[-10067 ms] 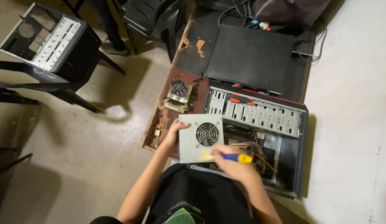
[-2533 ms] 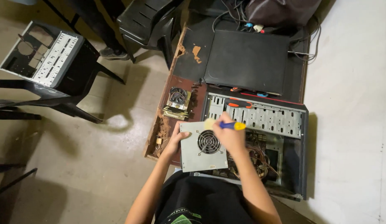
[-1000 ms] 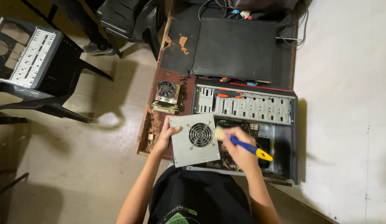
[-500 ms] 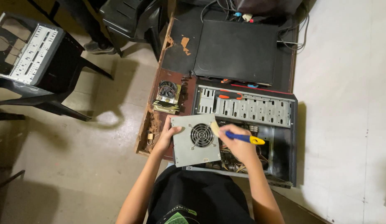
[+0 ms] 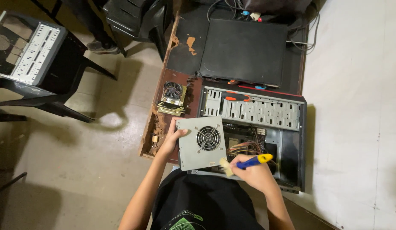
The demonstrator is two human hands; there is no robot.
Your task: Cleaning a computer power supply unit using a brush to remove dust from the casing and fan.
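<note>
Both hands are busy: the left hand [image 5: 170,140] clasps the grey power supply [image 5: 201,142] lifted from the open computer case [image 5: 287,140], the right hand [image 5: 253,172] closed around a brush [image 5: 245,163] at its five-o'clock corner, dusting seemingly unfinished.

A computer repair workshop is indicated: an opened PC case [image 5: 253,140] on a worn wooden table [image 5: 181,55], a stripped chassis [image 5: 25,53] set on a chair.

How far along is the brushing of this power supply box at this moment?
Done: the grey power supply is out of the open computer case, and a heatsink fan lies apart on the worn table. In hand: the left hand steadies the supply while the right hand puts a blue-and-yellow brush to its lower corner. Left: the case interior, wires exposed, looks untouched.
</note>
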